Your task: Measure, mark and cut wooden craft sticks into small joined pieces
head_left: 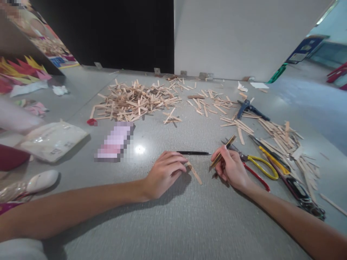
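My left hand [165,174] rests on the grey table with its fingertips on the upper end of a small flat wooden stick [195,174]. The stick lies slantwise on the tabletop. Pinched in my right hand [230,167] is a slim dark and gold tool [223,151], tilted, with its lower tip pointing down near the table, to the right of the stick. A black pen [193,153] lies between my hands, just beyond the stick.
Yellow-and-red-handled pliers [262,168] lie beside my right hand, with cutters [243,109] farther back. Wooden sticks [141,99] are heaped at the back. On the left are a pink blurred object [116,140] and a plastic packet [55,140].
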Motion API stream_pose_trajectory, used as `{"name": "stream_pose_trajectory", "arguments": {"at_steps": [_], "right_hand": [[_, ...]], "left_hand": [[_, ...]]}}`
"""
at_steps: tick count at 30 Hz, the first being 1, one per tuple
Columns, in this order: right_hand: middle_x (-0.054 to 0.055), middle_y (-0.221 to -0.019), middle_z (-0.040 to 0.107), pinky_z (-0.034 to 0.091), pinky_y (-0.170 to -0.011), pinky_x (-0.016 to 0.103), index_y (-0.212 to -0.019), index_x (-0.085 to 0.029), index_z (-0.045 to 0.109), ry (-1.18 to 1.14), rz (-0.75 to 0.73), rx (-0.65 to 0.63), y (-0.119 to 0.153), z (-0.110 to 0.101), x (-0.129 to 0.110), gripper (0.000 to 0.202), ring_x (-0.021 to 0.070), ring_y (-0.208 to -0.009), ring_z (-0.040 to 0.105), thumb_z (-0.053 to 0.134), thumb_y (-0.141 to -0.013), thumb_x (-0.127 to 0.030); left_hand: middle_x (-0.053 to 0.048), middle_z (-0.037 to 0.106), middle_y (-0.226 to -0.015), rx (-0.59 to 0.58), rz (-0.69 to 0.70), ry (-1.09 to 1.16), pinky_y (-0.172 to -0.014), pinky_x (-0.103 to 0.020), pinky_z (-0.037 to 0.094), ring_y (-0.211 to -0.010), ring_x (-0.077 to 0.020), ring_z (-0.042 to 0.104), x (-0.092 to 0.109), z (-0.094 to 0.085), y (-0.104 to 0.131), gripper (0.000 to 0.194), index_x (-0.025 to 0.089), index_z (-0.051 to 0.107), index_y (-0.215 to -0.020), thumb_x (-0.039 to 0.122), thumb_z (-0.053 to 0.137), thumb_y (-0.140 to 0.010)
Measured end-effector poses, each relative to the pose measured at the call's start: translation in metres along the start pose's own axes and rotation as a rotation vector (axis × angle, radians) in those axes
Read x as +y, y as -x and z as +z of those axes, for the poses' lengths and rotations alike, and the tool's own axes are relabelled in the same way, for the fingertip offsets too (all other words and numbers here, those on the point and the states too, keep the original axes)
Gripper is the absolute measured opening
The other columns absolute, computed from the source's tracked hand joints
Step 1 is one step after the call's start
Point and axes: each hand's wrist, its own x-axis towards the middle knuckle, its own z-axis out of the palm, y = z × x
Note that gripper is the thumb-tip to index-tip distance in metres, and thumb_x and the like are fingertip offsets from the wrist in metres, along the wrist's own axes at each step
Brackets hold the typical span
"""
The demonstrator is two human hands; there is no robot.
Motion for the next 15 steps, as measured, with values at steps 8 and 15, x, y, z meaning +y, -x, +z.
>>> {"name": "stream_pose_trajectory", "arguments": {"at_steps": [8, 15], "right_hand": [[-0.004, -0.038, 0.052, 0.026, -0.027, 0.020, -0.071, -0.022, 0.064, 0.002, -0.012, -0.037, -0.0008, -0.0004, 0.0020, 0.068, 0.0091, -0.025, 0.036, 0.064, -0.087, -0.089], [-0.004, -0.040, 0.054, 0.029, -0.027, 0.019, -0.072, -0.022, 0.065, -0.020, 0.005, -0.041, -0.0007, -0.0002, 0.0026, 0.067, 0.0085, -0.026, 0.038, 0.068, -0.085, -0.087]], "left_hand": [[-0.008, 0.085, -0.105, -0.011, -0.014, 0.014, -0.093, -0.039, 0.065, -0.107, -0.0240, 0.080, -0.0010, -0.0008, 0.0004, 0.018, 0.021, 0.075, -0.094, 0.008, 0.068, -0.103], [-0.007, 0.085, -0.101, 0.003, -0.023, 0.016, -0.091, -0.037, 0.066, -0.103, -0.0222, 0.081, 0.0014, -0.0010, -0.0034, 0.022, 0.022, 0.073, -0.094, 0.008, 0.061, -0.106]]}}
